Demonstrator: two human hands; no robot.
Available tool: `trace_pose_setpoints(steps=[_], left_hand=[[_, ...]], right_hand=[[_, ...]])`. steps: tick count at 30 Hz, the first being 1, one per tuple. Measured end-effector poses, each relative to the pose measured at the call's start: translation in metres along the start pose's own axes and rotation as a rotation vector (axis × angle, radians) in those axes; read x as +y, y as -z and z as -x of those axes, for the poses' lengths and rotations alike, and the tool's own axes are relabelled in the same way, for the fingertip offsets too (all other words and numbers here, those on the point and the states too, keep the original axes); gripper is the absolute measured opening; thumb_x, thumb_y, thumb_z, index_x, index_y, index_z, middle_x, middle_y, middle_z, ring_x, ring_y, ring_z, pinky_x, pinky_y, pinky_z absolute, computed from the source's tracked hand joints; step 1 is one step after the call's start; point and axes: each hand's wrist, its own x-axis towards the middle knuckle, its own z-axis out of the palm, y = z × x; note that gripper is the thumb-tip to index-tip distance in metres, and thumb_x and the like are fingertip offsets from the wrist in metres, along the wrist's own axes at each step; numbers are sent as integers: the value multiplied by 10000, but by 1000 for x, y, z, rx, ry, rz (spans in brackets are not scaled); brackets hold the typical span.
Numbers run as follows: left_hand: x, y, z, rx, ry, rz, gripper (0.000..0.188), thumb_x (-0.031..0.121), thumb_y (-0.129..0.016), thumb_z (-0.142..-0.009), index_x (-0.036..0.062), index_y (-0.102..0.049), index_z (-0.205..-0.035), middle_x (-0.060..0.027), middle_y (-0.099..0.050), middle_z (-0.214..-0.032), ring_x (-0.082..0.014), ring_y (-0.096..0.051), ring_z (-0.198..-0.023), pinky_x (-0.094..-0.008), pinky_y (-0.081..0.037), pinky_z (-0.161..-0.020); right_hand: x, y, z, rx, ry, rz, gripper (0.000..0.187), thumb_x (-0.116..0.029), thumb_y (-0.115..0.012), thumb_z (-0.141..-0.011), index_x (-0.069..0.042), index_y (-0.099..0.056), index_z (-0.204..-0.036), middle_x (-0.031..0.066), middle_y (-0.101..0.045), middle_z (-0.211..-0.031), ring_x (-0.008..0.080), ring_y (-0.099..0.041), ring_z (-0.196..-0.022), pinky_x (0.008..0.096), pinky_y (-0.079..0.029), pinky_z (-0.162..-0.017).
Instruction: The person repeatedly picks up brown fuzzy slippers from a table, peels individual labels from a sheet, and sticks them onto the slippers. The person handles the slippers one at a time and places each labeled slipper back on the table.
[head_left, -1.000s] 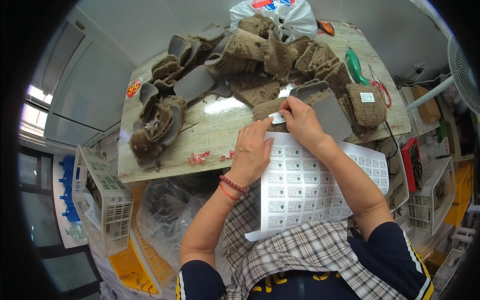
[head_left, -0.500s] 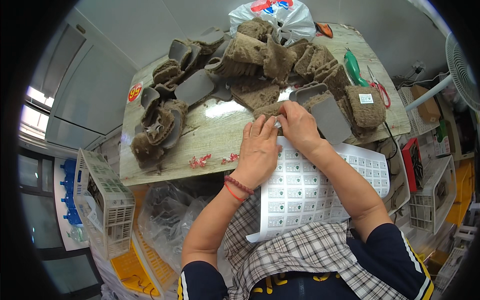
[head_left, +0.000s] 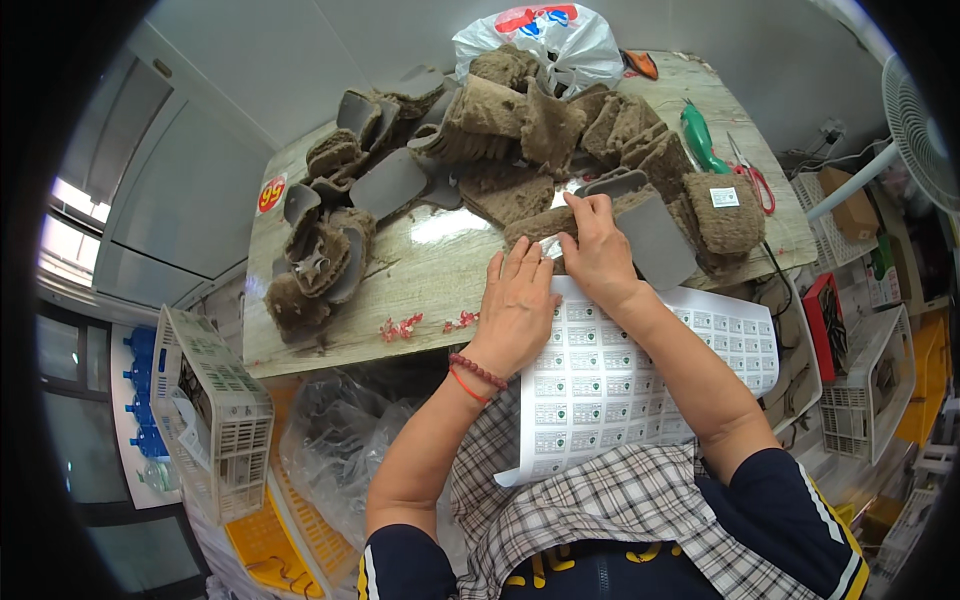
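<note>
My left hand (head_left: 516,305) lies with its fingers stretched out, fingertips at a small white label (head_left: 550,246) on the near side of a brown fuzzy pad (head_left: 536,226). Across the pad's right end, my right hand (head_left: 602,248) has its thumb on the near side by the label and its fingers over the top. Both palms partly cover the pad. Below my hands, a large sheet of printed labels (head_left: 600,390) hangs from the table edge over my lap. At the right, another brown pad (head_left: 728,232) bears a white label (head_left: 724,197).
Brown fuzzy pads with grey backing (head_left: 390,183) are heaped across the table (head_left: 430,270). A green-handled tool (head_left: 703,137) and red-handled scissors (head_left: 752,175) lie at the right. A white plastic bag (head_left: 540,45) stands behind; a white crate (head_left: 215,410) is at the left.
My right fingers have opened from a pinch at the label and spread over the pad's top. The white label shows more between my hands. My left hand has barely moved.
</note>
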Motion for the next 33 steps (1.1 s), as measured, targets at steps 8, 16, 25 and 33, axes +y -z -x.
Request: trace_pose_setpoints(steps=[8, 16, 25, 33], left_hand=[[2, -4, 4, 12, 73, 17, 549, 143, -636, -870, 20, -469, -1377, -214, -389, -1460, -366, -306, -1404, -497, -241, -1142], [17, 10, 15, 79, 125, 87, 521, 135, -685, -823, 4, -519, -1299, -202, -441, -1356, -370, -403, -1289, -468, -307, -1089], [26, 7, 25, 223, 367, 411, 518, -8, -677, -736, 26, -569, -1242, -119, -506, -1071, -251, -545, -1005, -344, -458, -886], [15, 0, 38, 200, 450, 1173, 436, -120, -569, -813, -6, -600, -1233, -56, -631, -1018, -116, -617, -810, -237, -512, -753]], right_hand=[[1, -1, -5, 3, -144, 64, 286, -217, -703, -835, -47, -627, -1051, 136, -540, -1085, 341, -640, -936, 439, -531, -762], [-11, 0, -9, 36, -163, 41, 526, -310, -776, -761, -95, -590, -1203, 92, -576, -1080, 276, -598, -1019, 408, -493, -852], [2, -12, -17, -20, -264, 53, 682, -306, -829, -675, -120, -574, -1280, 92, -620, -1045, 282, -585, -1045, 409, -480, -881], [-5, -5, -25, -11, -356, -543, 396, -168, -777, -771, -37, -665, -1128, 51, -674, -899, 169, -640, -813, 290, -506, -737]])
